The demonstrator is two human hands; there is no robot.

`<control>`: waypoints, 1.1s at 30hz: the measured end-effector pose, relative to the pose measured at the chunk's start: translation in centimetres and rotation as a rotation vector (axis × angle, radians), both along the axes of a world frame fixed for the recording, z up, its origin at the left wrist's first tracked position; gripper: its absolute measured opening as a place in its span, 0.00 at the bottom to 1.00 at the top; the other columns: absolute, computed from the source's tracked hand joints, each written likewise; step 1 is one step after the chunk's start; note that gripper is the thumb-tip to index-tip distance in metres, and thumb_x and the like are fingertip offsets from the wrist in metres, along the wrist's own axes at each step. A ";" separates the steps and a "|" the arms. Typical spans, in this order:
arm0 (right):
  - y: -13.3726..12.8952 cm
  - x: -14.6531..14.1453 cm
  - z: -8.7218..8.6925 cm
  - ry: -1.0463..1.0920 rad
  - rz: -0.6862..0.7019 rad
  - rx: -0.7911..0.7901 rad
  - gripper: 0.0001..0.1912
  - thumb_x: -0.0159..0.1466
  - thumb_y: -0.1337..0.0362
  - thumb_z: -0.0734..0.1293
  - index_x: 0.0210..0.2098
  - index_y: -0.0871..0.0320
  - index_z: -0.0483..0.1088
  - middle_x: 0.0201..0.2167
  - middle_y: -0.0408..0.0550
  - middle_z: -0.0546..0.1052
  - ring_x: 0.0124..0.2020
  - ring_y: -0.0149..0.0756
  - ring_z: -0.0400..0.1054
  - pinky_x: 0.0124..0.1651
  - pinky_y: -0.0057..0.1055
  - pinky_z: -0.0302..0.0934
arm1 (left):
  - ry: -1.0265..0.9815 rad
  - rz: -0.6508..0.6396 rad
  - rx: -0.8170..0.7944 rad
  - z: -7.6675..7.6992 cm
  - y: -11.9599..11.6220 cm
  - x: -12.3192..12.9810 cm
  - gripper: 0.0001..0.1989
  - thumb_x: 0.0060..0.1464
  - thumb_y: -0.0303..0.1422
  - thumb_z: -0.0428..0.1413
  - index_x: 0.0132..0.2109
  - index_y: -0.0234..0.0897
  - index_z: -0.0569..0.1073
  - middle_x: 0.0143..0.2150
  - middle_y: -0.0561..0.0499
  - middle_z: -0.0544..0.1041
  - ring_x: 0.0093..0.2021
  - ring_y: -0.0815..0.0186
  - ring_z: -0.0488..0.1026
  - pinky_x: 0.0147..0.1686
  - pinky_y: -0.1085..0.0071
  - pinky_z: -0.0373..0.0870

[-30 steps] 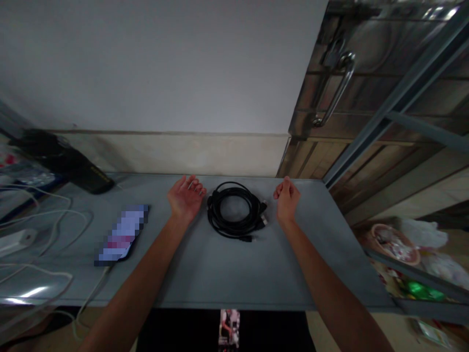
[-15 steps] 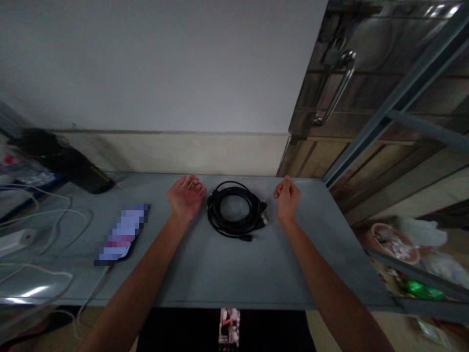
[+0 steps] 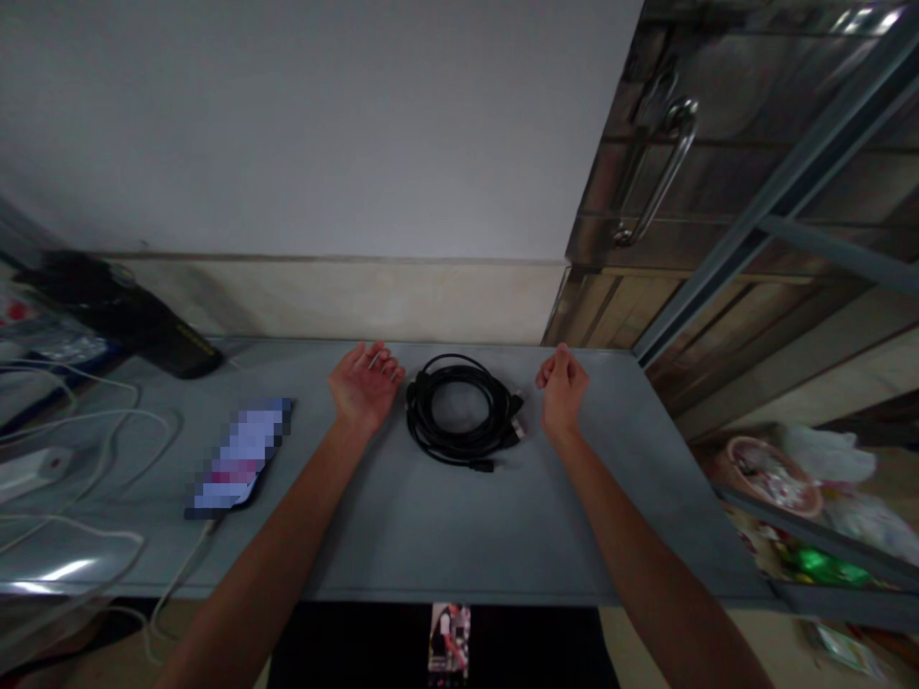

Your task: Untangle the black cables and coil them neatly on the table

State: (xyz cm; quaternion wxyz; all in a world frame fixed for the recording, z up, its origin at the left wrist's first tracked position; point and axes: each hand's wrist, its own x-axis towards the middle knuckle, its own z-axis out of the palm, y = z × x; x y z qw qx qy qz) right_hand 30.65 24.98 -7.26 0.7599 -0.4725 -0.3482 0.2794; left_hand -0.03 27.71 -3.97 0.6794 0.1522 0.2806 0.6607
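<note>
A coil of black cable (image 3: 495, 407) lies on the grey table between my hands, wound in several loops with plugs on its right side and a small connector at the front. My left hand (image 3: 366, 388) rests palm up just left of the coil, its fingers loosely bent and apart. A thin pale streak shows near its fingers, too small to name. To the right of the coil, my right hand (image 3: 564, 388) rests with its fingers curled in and the thumb on top; nothing sticks out of it. A narrow gap separates the right hand from the plugs.
A lit phone (image 3: 240, 457) with a white cable lies left of my left forearm. Farther left are a black bottle-like object (image 3: 144, 321), white cords and a white power strip (image 3: 33, 472). A wall backs the table (image 3: 459, 545). A pink basket (image 3: 772, 478) sits low at right.
</note>
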 end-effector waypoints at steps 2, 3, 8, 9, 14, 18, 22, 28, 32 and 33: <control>0.0 0.0 0.0 0.002 0.001 0.004 0.35 0.72 0.31 0.67 0.25 0.51 0.60 0.20 0.35 0.60 0.20 0.29 0.54 0.22 0.30 0.51 | -0.001 0.003 0.000 0.0 0.0 0.0 0.08 0.70 0.36 0.57 0.45 0.37 0.79 0.33 0.51 0.77 0.31 0.65 0.76 0.35 0.66 0.76; -0.1 0.0 0.1 0.001 0.001 0.006 0.35 0.72 0.31 0.67 0.25 0.51 0.60 0.20 0.35 0.60 0.20 0.29 0.54 0.23 0.30 0.50 | -0.001 0.005 0.002 0.0 0.0 0.0 0.08 0.70 0.36 0.57 0.45 0.37 0.79 0.33 0.50 0.77 0.31 0.65 0.76 0.35 0.66 0.76; -0.2 0.0 0.1 -0.004 0.000 0.010 0.35 0.73 0.31 0.67 0.24 0.51 0.60 0.20 0.35 0.60 0.20 0.29 0.54 0.23 0.30 0.51 | 0.002 0.000 0.002 -0.1 0.1 -0.1 0.08 0.69 0.37 0.58 0.44 0.39 0.79 0.33 0.50 0.77 0.31 0.65 0.76 0.35 0.66 0.77; -0.2 0.0 0.1 -0.004 0.001 0.010 0.35 0.73 0.31 0.67 0.25 0.51 0.60 0.20 0.35 0.60 0.20 0.29 0.55 0.23 0.30 0.51 | 0.001 0.001 0.001 -0.2 0.1 -0.1 0.08 0.69 0.37 0.58 0.44 0.39 0.79 0.33 0.50 0.77 0.30 0.65 0.76 0.35 0.66 0.77; -0.1 0.0 0.1 -0.004 0.005 0.008 0.35 0.73 0.32 0.66 0.25 0.51 0.61 0.20 0.35 0.60 0.19 0.29 0.55 0.23 0.30 0.51 | 0.006 -0.006 0.015 -0.3 0.2 -0.2 0.07 0.68 0.37 0.59 0.43 0.39 0.79 0.33 0.50 0.77 0.31 0.64 0.76 0.35 0.67 0.77; -0.1 0.0 0.1 -0.007 0.005 0.002 0.35 0.73 0.31 0.66 0.25 0.51 0.60 0.20 0.36 0.60 0.20 0.29 0.54 0.23 0.30 0.50 | 0.001 -0.008 0.012 -0.3 0.2 -0.2 0.09 0.70 0.36 0.56 0.44 0.38 0.79 0.33 0.50 0.77 0.31 0.64 0.76 0.35 0.66 0.77; -0.1 -0.1 0.2 -0.014 0.003 -0.006 0.35 0.72 0.30 0.66 0.25 0.51 0.59 0.20 0.35 0.60 0.20 0.29 0.54 0.23 0.30 0.51 | 0.015 -0.016 0.024 -0.2 0.0 -0.2 0.08 0.70 0.37 0.57 0.45 0.39 0.79 0.34 0.50 0.78 0.31 0.64 0.77 0.36 0.66 0.77; -0.1 -0.1 0.3 -0.025 -0.004 -0.019 0.35 0.72 0.29 0.65 0.25 0.50 0.59 0.20 0.36 0.60 0.20 0.30 0.54 0.23 0.30 0.52 | 0.026 -0.012 0.031 -0.3 0.0 -0.2 0.07 0.67 0.37 0.61 0.44 0.39 0.79 0.34 0.51 0.77 0.31 0.65 0.76 0.36 0.67 0.77; -0.2 -0.1 0.3 -0.030 -0.003 -0.019 0.35 0.73 0.29 0.64 0.25 0.50 0.59 0.20 0.36 0.60 0.20 0.30 0.54 0.23 0.30 0.52 | 0.035 -0.020 0.041 -0.4 0.1 -0.2 0.07 0.67 0.37 0.61 0.44 0.39 0.79 0.34 0.50 0.77 0.31 0.64 0.77 0.36 0.67 0.77; -0.2 -0.1 0.3 -0.032 -0.003 -0.019 0.35 0.73 0.29 0.64 0.25 0.50 0.59 0.20 0.35 0.60 0.20 0.30 0.54 0.23 0.30 0.52 | 0.035 -0.021 0.042 -0.4 0.1 -0.2 0.07 0.67 0.37 0.60 0.44 0.39 0.79 0.34 0.50 0.77 0.31 0.64 0.76 0.35 0.67 0.77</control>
